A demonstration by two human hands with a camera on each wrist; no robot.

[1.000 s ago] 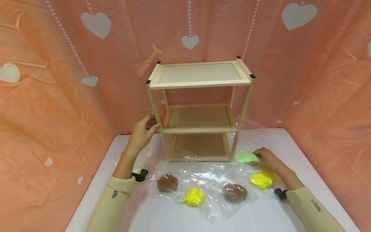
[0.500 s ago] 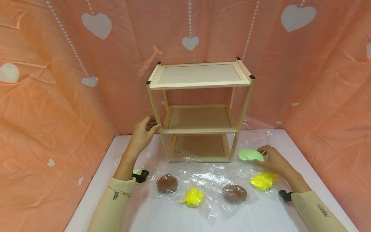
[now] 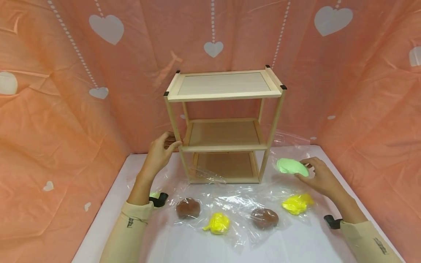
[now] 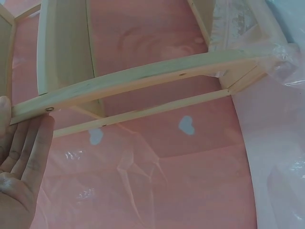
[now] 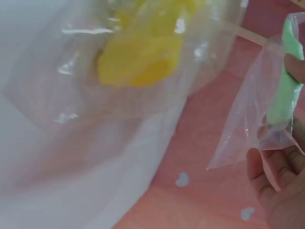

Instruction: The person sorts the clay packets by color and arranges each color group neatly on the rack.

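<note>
A three-tier wooden shelf (image 3: 225, 148) stands at the back middle. My left hand (image 3: 160, 152) grips its left front post at the middle tier, thumb in front and fingers behind. In the left wrist view the post (image 4: 143, 74) runs between the thumb and fingers. To the right of the shelf, my right hand (image 3: 320, 177) pinches a pale green lump of what looks like clay (image 3: 291, 167) in a clear plastic bag. The right wrist view has this green lump (image 5: 284, 95) between thumb and fingers, the bag's corner hanging loose.
Bagged lumps lie along the front: a brown one (image 3: 188, 208), a yellow one (image 3: 218, 223), another brown one (image 3: 264, 218) and another yellow one (image 3: 297, 204). A green lump (image 3: 154, 194) is partly hidden by my left wrist. Orange cloth walls (image 3: 65, 128) enclose the white table (image 3: 197, 248).
My right hand has lifted the green lump in its bag and moved it to the right, away from the shelf. The left hand stays on the post.
</note>
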